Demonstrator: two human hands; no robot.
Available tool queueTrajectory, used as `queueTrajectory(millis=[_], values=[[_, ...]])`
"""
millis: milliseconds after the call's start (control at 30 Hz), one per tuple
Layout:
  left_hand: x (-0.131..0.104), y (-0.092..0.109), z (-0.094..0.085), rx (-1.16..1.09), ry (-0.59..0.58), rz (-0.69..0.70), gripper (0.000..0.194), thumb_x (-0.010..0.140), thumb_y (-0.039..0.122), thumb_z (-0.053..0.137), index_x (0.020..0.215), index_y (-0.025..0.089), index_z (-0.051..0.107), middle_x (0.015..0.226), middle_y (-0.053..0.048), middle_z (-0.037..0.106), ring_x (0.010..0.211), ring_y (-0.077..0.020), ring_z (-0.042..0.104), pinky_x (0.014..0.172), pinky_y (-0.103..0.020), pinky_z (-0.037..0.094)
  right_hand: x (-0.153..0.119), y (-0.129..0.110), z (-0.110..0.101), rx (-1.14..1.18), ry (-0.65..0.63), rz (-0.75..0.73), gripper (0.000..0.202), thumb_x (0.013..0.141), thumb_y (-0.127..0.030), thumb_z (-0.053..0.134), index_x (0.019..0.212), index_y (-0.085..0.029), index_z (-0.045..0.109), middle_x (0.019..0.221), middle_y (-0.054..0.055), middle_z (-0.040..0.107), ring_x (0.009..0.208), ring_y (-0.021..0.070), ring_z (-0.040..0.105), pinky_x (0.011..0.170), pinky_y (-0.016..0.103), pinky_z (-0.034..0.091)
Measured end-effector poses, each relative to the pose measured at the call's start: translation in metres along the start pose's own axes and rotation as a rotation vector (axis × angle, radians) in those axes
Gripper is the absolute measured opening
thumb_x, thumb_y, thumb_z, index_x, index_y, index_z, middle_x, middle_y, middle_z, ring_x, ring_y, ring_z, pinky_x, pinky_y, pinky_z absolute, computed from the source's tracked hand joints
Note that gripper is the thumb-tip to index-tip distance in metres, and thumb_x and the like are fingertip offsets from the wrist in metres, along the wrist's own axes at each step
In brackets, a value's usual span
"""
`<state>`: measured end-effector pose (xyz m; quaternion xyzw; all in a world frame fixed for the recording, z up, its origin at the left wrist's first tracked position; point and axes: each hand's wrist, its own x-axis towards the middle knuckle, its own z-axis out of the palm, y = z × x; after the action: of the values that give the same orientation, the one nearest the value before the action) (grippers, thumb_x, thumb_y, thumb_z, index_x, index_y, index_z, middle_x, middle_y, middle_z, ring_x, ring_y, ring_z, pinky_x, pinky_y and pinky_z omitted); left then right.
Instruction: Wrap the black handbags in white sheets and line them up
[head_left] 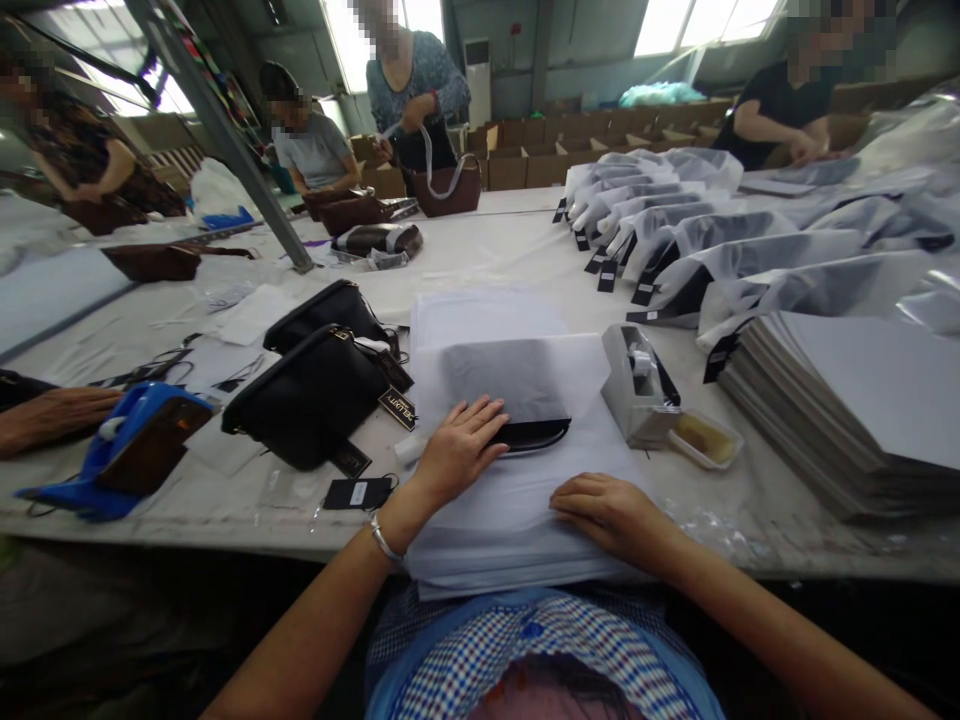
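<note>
Remotely, I see a white desk (499, 245) bearing a sheet stack (480, 545). Right of the stack sit grey boards (847, 400); left, two black bags (307, 400). On the stack, a translucent sheet (585, 365) partly covers a dark item (499, 370). Unclenched and gripping nothing, my left hand (465, 442) lies flat over the item, my right hand (615, 515) on the stack.

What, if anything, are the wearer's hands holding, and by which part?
Nothing looks gripped: left hand lies on the partly covered black item, left end; right hand rests on the white sheets.
</note>
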<state>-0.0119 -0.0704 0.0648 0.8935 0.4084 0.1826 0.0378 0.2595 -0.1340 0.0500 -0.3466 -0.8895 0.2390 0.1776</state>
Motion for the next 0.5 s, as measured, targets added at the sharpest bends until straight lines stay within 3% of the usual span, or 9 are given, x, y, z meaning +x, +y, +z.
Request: queueTrajectory(millis=[133,300,400,500], values=[[0.009,0.001,-0.02,-0.089,-0.096,-0.039,0.049,0.098,0.05,0.042,0.137,0.022,0.051,0.147,-0.007,0.049,0.139,-0.0233,0.038,0.115,-0.044,0.031,0.007,-0.008,-0.012,0.079,-0.025,0.126,0.024,0.098,-0.032,0.049,0.101,-0.025,0.071,0.098,0.001,0.073,0.091,0.0157,0.066,0.086,0.026,0.048],[0.022,0.002,-0.053,-0.153,-0.324,-0.037,0.059,0.096,0.061,0.034,0.132,0.02,0.057,0.149,-0.011,0.045,0.142,-0.0257,0.034,0.115,-0.042,0.03,0.027,-0.009,-0.031,0.097,0.059,0.27,0.026,0.097,-0.036,0.049,0.095,-0.025,0.072,0.093,0.001,0.075,0.085,0.0166,0.068,0.079,0.026,0.049],[0.028,0.002,-0.064,-0.163,-0.42,-0.017,0.061,0.088,0.067,0.047,0.127,0.021,0.061,0.151,-0.011,0.041,0.142,-0.0292,0.032,0.115,-0.043,0.03,0.044,-0.002,-0.041,0.058,0.113,0.32,0.025,0.095,-0.037,0.05,0.093,-0.025,0.072,0.09,0.0,0.075,0.084,0.0179,0.068,0.076,0.027,0.05],[0.031,0.001,-0.062,-0.135,-0.401,-0.018,0.038,0.085,0.046,0.066,0.113,0.02,0.067,0.146,-0.011,0.049,0.139,-0.0297,0.039,0.111,-0.04,0.037,0.056,-0.001,-0.053,-0.024,0.166,0.343,0.028,0.097,-0.039,0.046,0.095,-0.027,0.071,0.09,0.0,0.075,0.085,0.0188,0.069,0.076,0.029,0.05]])
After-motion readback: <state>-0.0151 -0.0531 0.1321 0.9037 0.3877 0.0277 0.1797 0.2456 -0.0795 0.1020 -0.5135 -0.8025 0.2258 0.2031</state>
